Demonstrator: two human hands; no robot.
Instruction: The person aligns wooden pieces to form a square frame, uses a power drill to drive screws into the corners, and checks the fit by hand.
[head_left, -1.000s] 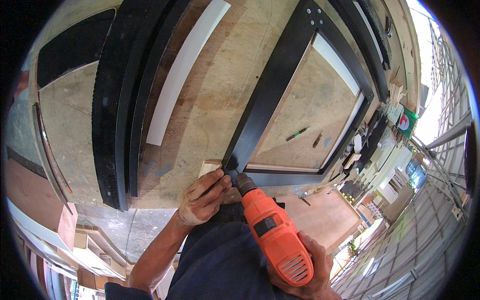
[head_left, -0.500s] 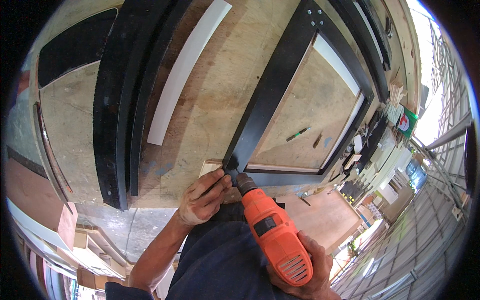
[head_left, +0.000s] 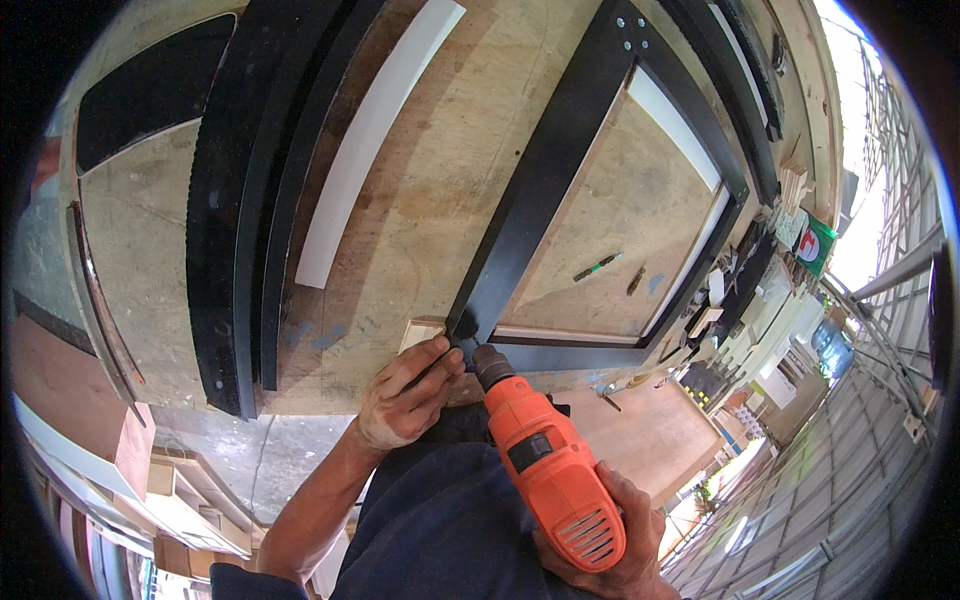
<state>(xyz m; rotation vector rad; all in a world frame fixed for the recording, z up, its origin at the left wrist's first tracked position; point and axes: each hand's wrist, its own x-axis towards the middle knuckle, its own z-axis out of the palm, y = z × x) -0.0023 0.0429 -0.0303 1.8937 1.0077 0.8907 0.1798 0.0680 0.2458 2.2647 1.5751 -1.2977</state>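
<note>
Drill (head_left: 560, 480) at the near corner of a black frame

The drill lies slantwise in the lower middle of the view, its dark nose (head_left: 492, 368) pointing up and left to the bottom corner of the black frame (head_left: 535, 200). That frame lies flat on the wooden desk (head_left: 440, 180), filling the upper middle and right of centre. No bit can be made out at the nose.

The right hand's grip (head_left: 645, 528) is closed round the rear of the drill, at lower right; the handle and trigger are hidden. The left hand's grip (head_left: 405, 390) has bent fingers drawn together at the frame's corner, just beside a pale wood block (head_left: 418, 335); whether they pinch anything cannot be told.

The drill looks hard-cased and stiff, likely fairly heavy for one hand, with the weight toward its thick body. The smooth orange shell could slip in a dusty palm, so the rear handle seems the best hold; the nose, which would spin, is the part to keep fingers off. The frame looks rigid and too long to steady from its middle alone. Its flat bars offer a firm hold, though the dark surface probably scratches easily.
</note>
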